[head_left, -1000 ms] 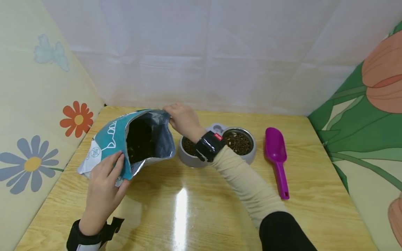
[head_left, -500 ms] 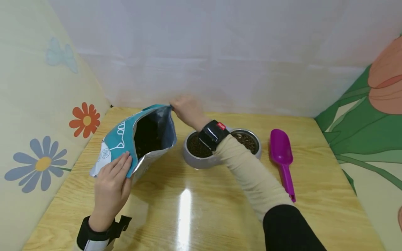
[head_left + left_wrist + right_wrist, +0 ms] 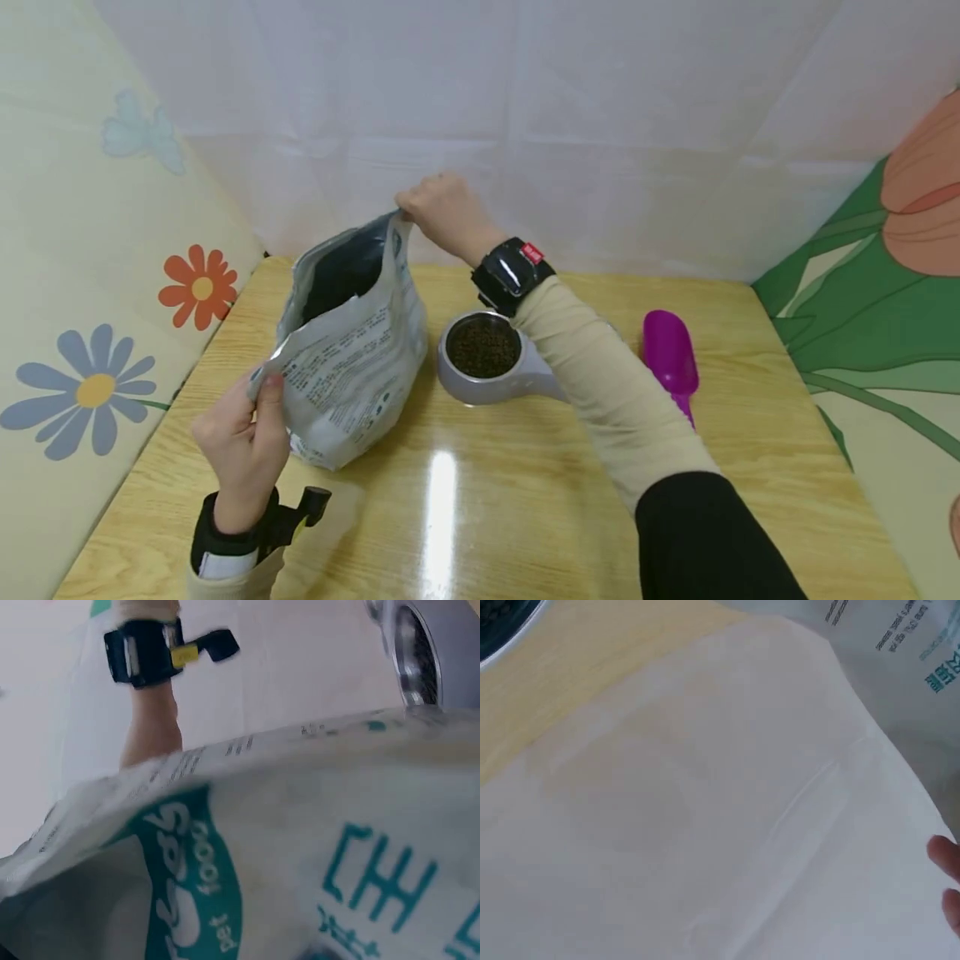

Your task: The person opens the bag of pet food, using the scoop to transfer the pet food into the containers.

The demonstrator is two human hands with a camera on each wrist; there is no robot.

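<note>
Foil-lined and printed in grey and teal, an open pet food bag [image 3: 348,350] is standing upright on a wooden table [image 3: 480,508], held at both ends of its mouth by a person. Nearest the camera, the left hand [image 3: 242,442] is pinching the bag's near top corner between thumb and curled fingers, a black wrist strap showing below it. Beyond that, the bag is resting its base on the table just left of a grey double feeding bowl [image 3: 491,358], whose visible steel cup is holding dark kibble. The right forearm, in a beige sleeve, is crossing over the bowl's far side and hiding its second cup. To the right of the bowl, a purple scoop [image 3: 670,360] is lying on the table, partly behind the sleeve. Farthest from the camera, the right hand [image 3: 442,212] is gripping the bag's far top edge, fingers closed around it and raised above the bowl. From the left wrist view, the bag's teal lettering [image 3: 375,874] is filling the frame.
</note>
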